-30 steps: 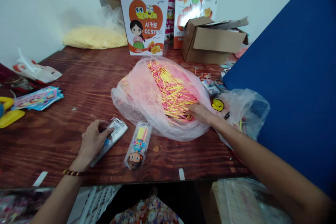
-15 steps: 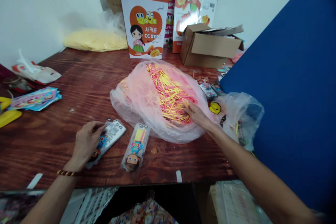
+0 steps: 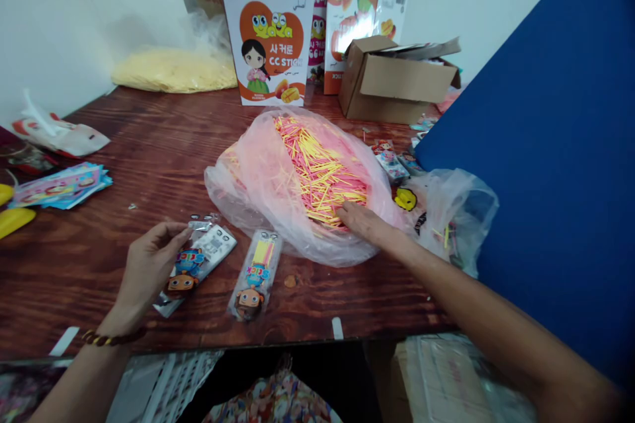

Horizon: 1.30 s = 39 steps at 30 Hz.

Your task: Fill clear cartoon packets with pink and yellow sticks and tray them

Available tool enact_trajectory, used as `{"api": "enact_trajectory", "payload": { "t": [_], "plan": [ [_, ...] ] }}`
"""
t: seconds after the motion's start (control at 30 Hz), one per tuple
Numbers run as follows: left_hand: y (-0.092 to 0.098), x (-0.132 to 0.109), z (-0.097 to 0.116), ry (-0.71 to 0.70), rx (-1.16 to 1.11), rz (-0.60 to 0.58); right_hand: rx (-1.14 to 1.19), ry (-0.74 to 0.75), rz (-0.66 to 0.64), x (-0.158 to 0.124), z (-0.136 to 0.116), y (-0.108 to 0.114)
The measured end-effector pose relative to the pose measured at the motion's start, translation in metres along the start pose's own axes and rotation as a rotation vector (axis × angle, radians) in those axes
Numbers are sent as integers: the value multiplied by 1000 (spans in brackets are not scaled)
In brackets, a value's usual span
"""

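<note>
My left hand (image 3: 153,261) is closed in a pinch on the top edge of a clear printed pouch (image 3: 186,271). That pouch is partly raised over a small stack of similar pouches (image 3: 218,244) on the table. My right hand (image 3: 364,219) reaches into a large open plastic bag (image 3: 262,165), its fingers together and bent down among thin pink and yellow sticks (image 3: 320,175). The fingertips are partly hidden there. Between my hands, a pouch holding a few yellow and pink sticks (image 3: 255,274) lies flat on the table.
Tall CC Stick boxes (image 3: 270,39) and an opened cardboard box (image 3: 397,82) stand behind the bag. A blue panel (image 3: 540,145) borders the right side. Left are printed sheets (image 3: 62,185), a wipes pack (image 3: 64,135) and yellow handles (image 3: 14,218). A smaller plastic bag (image 3: 461,211) sits right.
My left hand has shifted slightly left and lifted a pouch's edge away from the stack. My right hand has moved slightly left among the sticks, its fingers lower and flatter.
</note>
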<state>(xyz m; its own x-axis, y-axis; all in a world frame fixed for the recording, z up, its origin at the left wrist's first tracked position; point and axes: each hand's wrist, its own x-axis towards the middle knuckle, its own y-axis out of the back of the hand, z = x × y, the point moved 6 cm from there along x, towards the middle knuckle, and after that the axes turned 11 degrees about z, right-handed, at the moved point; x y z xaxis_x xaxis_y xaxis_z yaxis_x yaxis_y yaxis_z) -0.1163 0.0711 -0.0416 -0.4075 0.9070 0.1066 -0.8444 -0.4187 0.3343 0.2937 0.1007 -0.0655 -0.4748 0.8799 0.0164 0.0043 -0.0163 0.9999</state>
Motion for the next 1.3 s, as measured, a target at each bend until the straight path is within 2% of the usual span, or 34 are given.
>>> {"api": "enact_trajectory", "payload": {
  "t": [0.1, 0.23, 0.3, 0.4, 0.47, 0.53, 0.6, 0.73, 0.87, 1.0, 1.17, 1.3],
  "plan": [
    [2, -2, 3, 28, -52, 9, 143, -143, 57, 4, 16, 0],
    [7, -3, -1, 111, -112, 26, 256, -244, 139, 5, 29, 4],
    [6, -3, -3, 169, -154, 35, 498, -347, 234, 4, 32, 7],
    [1, -7, 2, 207, -204, 37, 1028, -506, 372, 4, 29, 6],
    [-4, -13, 7, 219, -227, 24, 1288, -549, 413, 5, 18, 3],
    [-9, -19, 11, 241, -258, 17, 1453, -568, 461, 3, 6, 1],
    [-15, -25, 13, 272, -298, -6, 1513, -570, 491, -1, -6, -1],
    [-24, -32, 11, 344, -364, -56, 1455, -585, 439, -11, -20, -10],
    [-30, -34, 10, 393, -393, -71, 1462, -616, 428, -14, -19, -17],
    [-40, -39, 16, 346, -376, -125, 1458, -628, 412, -12, -16, -19],
    [-61, -58, 22, 387, -384, -227, 1718, -683, 443, -11, -19, -10],
    [-82, -73, 27, 386, -365, -341, 1911, -647, 444, -11, -34, 9]
  ]
}}
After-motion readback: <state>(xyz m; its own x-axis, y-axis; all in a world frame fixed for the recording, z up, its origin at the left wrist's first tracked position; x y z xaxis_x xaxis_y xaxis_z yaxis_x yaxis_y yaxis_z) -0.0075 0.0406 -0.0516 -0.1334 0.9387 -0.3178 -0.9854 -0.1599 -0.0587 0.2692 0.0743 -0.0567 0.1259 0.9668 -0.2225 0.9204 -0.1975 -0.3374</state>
